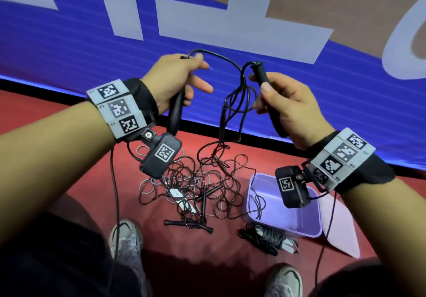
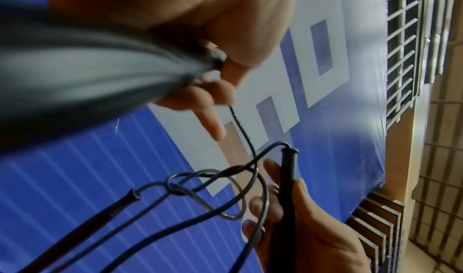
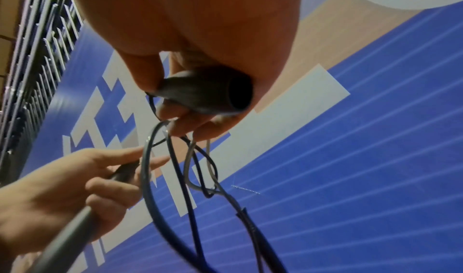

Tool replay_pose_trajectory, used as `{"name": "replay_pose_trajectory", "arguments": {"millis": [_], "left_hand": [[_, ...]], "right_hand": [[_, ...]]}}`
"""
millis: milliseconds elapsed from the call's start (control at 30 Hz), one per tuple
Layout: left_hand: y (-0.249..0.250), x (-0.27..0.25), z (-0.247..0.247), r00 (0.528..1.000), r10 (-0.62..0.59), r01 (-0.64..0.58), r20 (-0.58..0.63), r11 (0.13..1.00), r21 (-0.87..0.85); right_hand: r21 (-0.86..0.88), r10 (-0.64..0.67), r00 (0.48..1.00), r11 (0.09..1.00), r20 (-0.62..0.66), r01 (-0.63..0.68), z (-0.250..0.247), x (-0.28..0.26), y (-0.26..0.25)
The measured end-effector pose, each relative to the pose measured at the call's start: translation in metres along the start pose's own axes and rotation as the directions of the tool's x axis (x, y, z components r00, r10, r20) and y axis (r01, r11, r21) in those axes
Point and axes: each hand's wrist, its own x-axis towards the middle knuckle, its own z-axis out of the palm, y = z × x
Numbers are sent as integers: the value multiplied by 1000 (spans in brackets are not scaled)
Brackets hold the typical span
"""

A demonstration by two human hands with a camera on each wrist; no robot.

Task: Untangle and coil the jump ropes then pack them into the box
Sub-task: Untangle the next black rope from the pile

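Observation:
My left hand (image 1: 182, 82) grips one black handle (image 1: 175, 112) of a black jump rope, held chest-high. My right hand (image 1: 283, 103) grips the other black handle (image 1: 265, 89), upright. The thin black cord (image 1: 237, 103) arcs between the two handles, hangs down in knotted loops, and catches a third handle (image 2: 117, 206). It trails to a tangled pile of ropes (image 1: 198, 186) on the red floor. A lilac box (image 1: 283, 206) stands open to the right of the pile. The left wrist view shows the knot (image 2: 180, 186) beside the right hand (image 2: 300, 218).
A coiled rope bundle (image 1: 267, 236) lies in front of the box, and the box lid (image 1: 341, 225) lies at its right. My shoes (image 1: 125, 239) stand near the pile. A blue banner (image 1: 92, 43) covers the wall ahead. Metal railings (image 2: 411, 49) show at the side.

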Motion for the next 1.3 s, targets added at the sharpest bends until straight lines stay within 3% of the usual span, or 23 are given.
{"name": "replay_pose_trajectory", "arguments": {"millis": [67, 133, 233, 300, 367, 500, 667, 733, 833, 933, 1033, 1133, 1233, 1300], "left_hand": [[2, -4, 5, 995, 1, 2, 100, 999, -39], [7, -8, 7, 983, 83, -73, 167, 995, -65], [14, -13, 9, 954, 188, -157, 235, 977, -144], [16, -16, 11, 945, 225, -189, 238, 968, -165], [15, -16, 9, 943, 273, -259, 193, 961, -94], [9, -5, 1, 930, 366, -369, 41, 921, 124], [0, 10, -19, 852, 483, -379, -201, 835, 399], [-1, 11, -22, 843, 495, -378, -209, 823, 423], [-3, 10, -18, 850, 506, -400, -149, 802, 443], [-5, 8, -12, 826, 555, -453, -97, 757, 471], [-10, 5, -5, 824, 567, -517, 0, 751, 410], [-18, -1, 3, 849, 451, -527, 273, 751, 397], [-26, -5, 10, 825, 343, -542, 449, 704, 458], [-26, -9, 13, 793, 363, -583, 489, 683, 440]], "right_hand": [[-84, 36, 997, 996, 63, -30, 1, 1, -3], [-258, 118, 991, 961, 63, -98, 2, 2, 0], [-517, 154, 988, 847, 10, -127, 5, 0, 10], [-689, 147, 989, 720, 30, -86, 7, -4, 14], [-783, 147, 985, 622, 96, -16, 7, -8, 18], [-821, 191, 953, 565, 234, 88, 3, -13, 27], [-840, 270, 952, 541, 143, -27, -16, -8, 42], [-762, 253, 964, 639, 78, -106, -20, -7, 47], [-498, 180, 984, 853, 2, -156, -14, -7, 40], [-293, 126, 991, 946, -50, -136, -6, -3, 25], [-28, 125, 990, 992, -62, -127, 0, 0, 10], [222, 99, 995, 971, -21, -92, 5, 2, -1], [378, 79, 996, 922, 40, -88, 9, 1, -8], [414, 69, 996, 906, 59, -88, 7, 0, -9]]}}
